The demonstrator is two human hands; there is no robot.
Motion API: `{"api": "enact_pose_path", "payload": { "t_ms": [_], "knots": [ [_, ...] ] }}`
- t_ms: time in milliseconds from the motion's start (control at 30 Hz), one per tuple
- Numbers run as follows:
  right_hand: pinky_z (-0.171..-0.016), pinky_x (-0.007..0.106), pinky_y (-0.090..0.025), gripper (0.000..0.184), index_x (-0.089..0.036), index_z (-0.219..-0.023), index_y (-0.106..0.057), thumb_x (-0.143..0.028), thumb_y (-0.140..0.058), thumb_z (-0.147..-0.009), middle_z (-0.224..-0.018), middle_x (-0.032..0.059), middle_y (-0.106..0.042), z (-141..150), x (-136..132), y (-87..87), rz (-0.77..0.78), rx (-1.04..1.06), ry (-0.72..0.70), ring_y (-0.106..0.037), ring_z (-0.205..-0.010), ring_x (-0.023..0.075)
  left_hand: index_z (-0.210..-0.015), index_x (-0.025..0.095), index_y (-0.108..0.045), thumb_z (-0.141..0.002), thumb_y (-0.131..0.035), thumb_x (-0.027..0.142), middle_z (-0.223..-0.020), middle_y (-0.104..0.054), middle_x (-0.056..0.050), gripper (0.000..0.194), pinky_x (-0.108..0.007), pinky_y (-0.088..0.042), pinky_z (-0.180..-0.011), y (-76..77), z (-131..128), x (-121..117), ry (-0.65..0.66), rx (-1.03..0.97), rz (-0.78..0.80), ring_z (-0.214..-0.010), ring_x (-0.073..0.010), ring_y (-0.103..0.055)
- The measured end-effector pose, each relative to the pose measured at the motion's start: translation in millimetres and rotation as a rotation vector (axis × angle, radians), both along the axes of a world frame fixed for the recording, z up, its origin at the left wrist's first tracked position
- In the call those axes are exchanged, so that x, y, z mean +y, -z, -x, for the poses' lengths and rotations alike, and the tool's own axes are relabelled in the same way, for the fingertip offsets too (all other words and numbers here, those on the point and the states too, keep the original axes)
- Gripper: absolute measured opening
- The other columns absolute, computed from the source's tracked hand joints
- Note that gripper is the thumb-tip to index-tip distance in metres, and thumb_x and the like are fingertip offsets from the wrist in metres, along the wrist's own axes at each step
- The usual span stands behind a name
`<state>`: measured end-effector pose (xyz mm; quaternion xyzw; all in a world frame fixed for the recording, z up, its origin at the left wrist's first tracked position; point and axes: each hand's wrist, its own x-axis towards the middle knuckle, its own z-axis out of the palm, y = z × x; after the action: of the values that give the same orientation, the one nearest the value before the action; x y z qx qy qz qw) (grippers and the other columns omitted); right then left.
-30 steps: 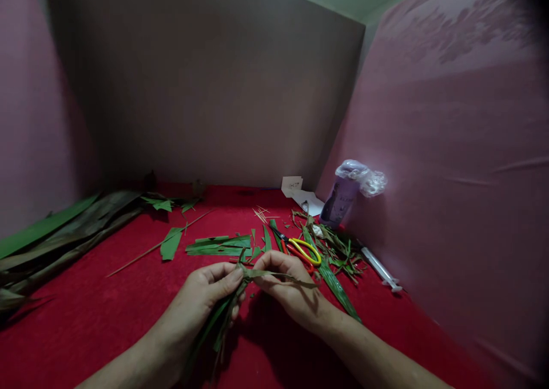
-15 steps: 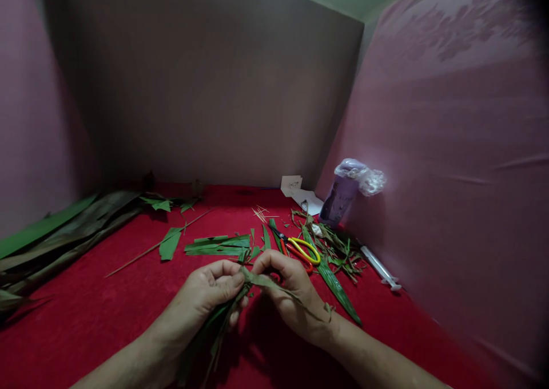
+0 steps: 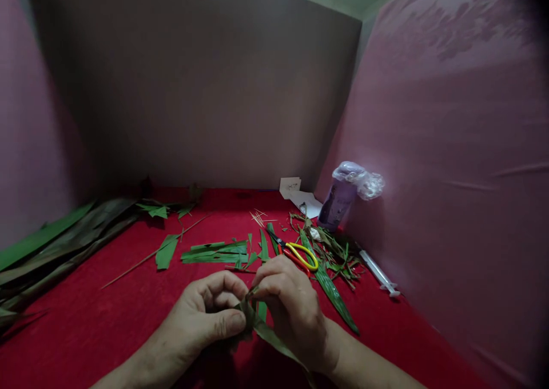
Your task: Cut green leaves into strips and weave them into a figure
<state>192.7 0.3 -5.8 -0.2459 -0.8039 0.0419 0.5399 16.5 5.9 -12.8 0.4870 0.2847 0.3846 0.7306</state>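
Note:
Between thumb and fingers, my left hand (image 3: 206, 314) pinches a small bundle of leaf strips (image 3: 246, 314), which sits low in front of me. My right hand (image 3: 291, 303) has its fingertips closed on the top of the same bundle. From there a long, dull green leaf strip (image 3: 277, 341) trails down to the right, below my right hand. Scissors (image 3: 295, 250) with one yellow and one red handle lie just beyond my right hand. Cut green leaf strips (image 3: 218, 252) are spread on the red cloth past my left hand.
Long leaves (image 3: 72, 234) lie along the left side, near a thin stick (image 3: 150, 254). Toothpicks (image 3: 259, 218), a pile of leaf scraps (image 3: 334, 249), a purple container with plastic wrap (image 3: 338, 200), white cards (image 3: 304, 201) and a syringe (image 3: 378, 273) occupy the right.
Both hands have come lower and nearer. My right hand has turned over, its knuckles now up, with its fingers on the bundle's top. The bundle's hanging ends no longer show below my left hand.

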Motion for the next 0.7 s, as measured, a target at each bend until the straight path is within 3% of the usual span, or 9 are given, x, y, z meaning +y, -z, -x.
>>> {"api": "enact_pose_path", "payload": {
  "t_ms": [167, 267, 400, 467, 567, 700],
  "knots": [
    [-0.067, 0.033, -0.047, 0.018, -0.018, -0.085, -0.056, -0.006, -0.043, -0.087, -0.079, 0.0058, -0.061, -2.3, -2.0, -6.1, -0.001, -0.027, 0.015, -0.056, -0.077, 0.0176, -0.083, 0.016, -0.071, -0.062, -0.080, 0.033, -0.057, -0.066, 0.001, 0.029, -0.014, -0.039, -0.046, -5.0, 1.5, -4.6, 0.099, 0.094, 0.040, -0.047, -0.0066, -0.054],
    [-0.067, 0.034, -0.046, 0.017, -0.017, -0.086, -0.056, -0.004, -0.044, -0.085, -0.080, 0.0061, -0.061, -2.5, -1.0, -5.0, -0.007, -0.023, -0.008, -0.056, -0.077, 0.0176, -0.077, 0.013, -0.071, -0.063, -0.078, 0.038, -0.057, -0.066, -0.002, 0.029, -0.016, -0.038, -0.046, -8.7, 2.8, -6.7, 0.143, 0.151, 0.063, -0.047, -0.0077, -0.053],
    [-0.069, 0.034, -0.046, 0.019, -0.018, -0.089, -0.056, -0.003, -0.047, -0.083, -0.083, 0.0054, -0.061, -3.9, -1.0, -1.6, -0.001, 0.004, 0.018, -0.056, -0.079, 0.0174, -0.075, 0.015, -0.070, -0.068, -0.073, 0.034, -0.057, -0.062, 0.001, 0.021, -0.017, -0.037, -0.047, -15.9, 2.6, -7.8, 0.099, 0.220, -0.062, -0.048, -0.0070, -0.049],
    [-0.070, 0.035, -0.045, 0.021, -0.019, -0.091, -0.057, -0.002, -0.048, -0.082, -0.086, 0.0051, -0.061, -4.8, -2.1, -1.2, -0.008, 0.017, 0.033, -0.056, -0.080, 0.0177, -0.077, 0.016, -0.070, -0.074, -0.068, 0.027, -0.060, -0.061, 0.002, 0.012, -0.018, -0.040, -0.052, -19.3, 2.4, -8.3, 0.034, 0.301, -0.289, -0.054, -0.0085, -0.051],
    [-0.078, 0.038, -0.045, 0.029, -0.022, -0.101, -0.057, -0.002, -0.049, -0.081, -0.095, 0.0059, -0.060, -6.3, -3.3, -3.4, -0.002, 0.057, 0.061, -0.056, -0.089, 0.0195, -0.081, 0.017, -0.068, -0.082, -0.058, 0.017, -0.064, -0.061, 0.000, 0.010, -0.021, -0.043, -0.055, -20.6, 3.5, -8.5, -0.129, 0.426, -0.790, -0.058, -0.0109, -0.053],
    [-0.089, 0.039, -0.042, 0.030, -0.021, -0.113, -0.053, -0.010, -0.049, -0.086, -0.110, 0.0089, -0.055, -9.1, 0.1, -8.6, 0.192, 0.250, 0.144, -0.052, -0.105, 0.0221, -0.086, 0.017, -0.065, -0.087, -0.051, 0.012, -0.067, -0.063, -0.003, 0.015, -0.025, -0.043, -0.056, -18.2, 8.9, -7.8, -0.363, 0.603, -1.415, -0.060, -0.0129, -0.055]
  ]
}}
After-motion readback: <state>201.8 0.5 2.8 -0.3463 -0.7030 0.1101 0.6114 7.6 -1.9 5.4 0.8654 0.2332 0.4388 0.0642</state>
